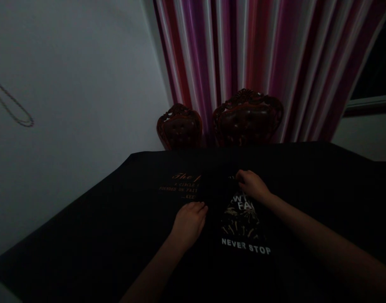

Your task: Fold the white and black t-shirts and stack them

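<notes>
A black printed garment [246,247], which looks like a T-shirt, lies on a black tablecloth [85,235]. Pale letters reading "NEVER STOP" and a yellowish pattern show on it. My right hand [254,185] is closed in a pinch at the upper part of the print, covering some lettering. To the lower left, my left hand [189,223] has its fingers bent together on the dark cloth, near the garment's left side. In the dark, the garment's edges blend into the tablecloth, so the fabric under the left fingers is hard to make out.
Gold lettering [180,188] on the tablecloth is cut off at its right by dark fabric. Beyond the table stand two carved chairs [179,128] with dark padded backs. Striped curtains [243,46] hang behind them. A pale wall [79,84] rises on the left.
</notes>
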Available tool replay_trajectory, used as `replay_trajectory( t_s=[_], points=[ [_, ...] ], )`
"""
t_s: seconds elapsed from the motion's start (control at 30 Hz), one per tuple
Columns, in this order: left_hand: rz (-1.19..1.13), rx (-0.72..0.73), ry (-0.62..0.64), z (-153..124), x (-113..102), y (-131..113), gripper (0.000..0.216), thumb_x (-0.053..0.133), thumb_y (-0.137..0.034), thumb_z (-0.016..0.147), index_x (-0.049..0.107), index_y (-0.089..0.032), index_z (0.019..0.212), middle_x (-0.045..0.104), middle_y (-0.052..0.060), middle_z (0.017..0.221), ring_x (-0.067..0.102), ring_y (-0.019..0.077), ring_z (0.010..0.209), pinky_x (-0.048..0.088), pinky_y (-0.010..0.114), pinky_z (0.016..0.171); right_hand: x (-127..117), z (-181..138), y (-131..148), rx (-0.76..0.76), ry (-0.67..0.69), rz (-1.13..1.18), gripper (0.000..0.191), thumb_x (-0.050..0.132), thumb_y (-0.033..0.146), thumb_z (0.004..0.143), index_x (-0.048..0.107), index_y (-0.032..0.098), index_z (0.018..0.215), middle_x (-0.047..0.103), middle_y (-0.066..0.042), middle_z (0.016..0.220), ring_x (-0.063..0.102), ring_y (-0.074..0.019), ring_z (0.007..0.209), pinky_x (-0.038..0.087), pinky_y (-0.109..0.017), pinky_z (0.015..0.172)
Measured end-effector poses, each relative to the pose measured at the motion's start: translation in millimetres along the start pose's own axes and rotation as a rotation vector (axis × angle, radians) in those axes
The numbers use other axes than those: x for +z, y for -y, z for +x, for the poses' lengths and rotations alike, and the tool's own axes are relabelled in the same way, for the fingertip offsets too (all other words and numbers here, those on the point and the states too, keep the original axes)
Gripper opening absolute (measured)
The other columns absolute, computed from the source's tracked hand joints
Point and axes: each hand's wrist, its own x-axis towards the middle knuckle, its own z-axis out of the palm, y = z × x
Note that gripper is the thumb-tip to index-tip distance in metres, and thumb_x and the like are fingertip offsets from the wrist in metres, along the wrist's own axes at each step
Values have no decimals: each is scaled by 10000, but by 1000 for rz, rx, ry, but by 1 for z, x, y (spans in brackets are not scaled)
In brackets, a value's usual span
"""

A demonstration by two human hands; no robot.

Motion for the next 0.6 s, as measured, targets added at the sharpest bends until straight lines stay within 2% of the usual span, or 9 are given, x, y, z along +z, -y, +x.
replay_trajectory(
  t_s=[0.07, 0.13, 0.23, 0.3, 0.43, 0.5, 0.6],
  points=[
    [29, 14, 34, -3, -1, -1, 392, 447, -192, 922, 552, -214, 1299, 560, 82, 1361, 528, 231, 1234, 433, 420, 1056, -1, -3, -1, 15, 6, -21, 351, 543, 85, 729, 633, 174, 1056, 631, -80, 1011, 546, -242, 965, 405, -345, 868],
    [29, 8, 68, -7, -1, -1, 457, 428, -219, 936, 450, -251, 1391, 431, 69, 1477, 414, 238, 1345, 366, 447, 1111, 1, -10, 3, -14, -8, -31, 514, 535, 123, 755, 555, 184, 1265, 578, -106, 1224, 495, -281, 1126, 384, -406, 943],
    [-6, -18, 154, -13, 3, 3, 498, 322, -300, 991, 261, -296, 1485, 225, 42, 1576, 194, 236, 1451, 284, 498, 1149, 7, -24, 13, -228, 36, -36, 584, 478, 297, 902, 350, 254, 1471, 338, -65, 1506, 250, -277, 1385, 226, -492, 1102],
    [-20, -33, 192, -14, 7, 5, 501, 254, -328, 1009, 192, -286, 1505, 175, 43, 1587, 124, 226, 1464, 264, 504, 1154, 12, -32, 18, -321, 106, -43, 559, 426, 448, 956, 338, 279, 1481, 263, -41, 1543, 135, -257, 1433, 108, -505, 1147],
    [29, -19, 166, -16, 3, 2, 500, 251, -346, 1011, 209, -258, 1502, 156, 54, 1589, 105, 213, 1466, 210, 495, 1174, 10, -38, 30, -216, 229, -68, 618, 440, 568, 928, 399, 249, 1456, 290, -71, 1526, 138, -294, 1428, 70, -540, 1150],
    [77, -8, 124, -22, -6, -5, 512, 291, -375, 1004, 238, -238, 1495, 155, 65, 1588, 95, 216, 1469, 160, 501, 1186, 3, -44, 42, -198, 222, -93, 708, 491, 595, 892, 396, 182, 1460, 269, -117, 1526, 103, -319, 1429, 50, -541, 1152],
    [79, 34, 101, -38, -21, -20, 546, 285, -429, 1002, 215, -219, 1501, 147, 73, 1589, 77, 202, 1471, 121, 485, 1196, -5, -70, 67, -299, 157, -60, 840, 496, 660, 865, 356, 97, 1472, 208, -161, 1538, 60, -320, 1433, 51, -495, 1168]
  ],
)
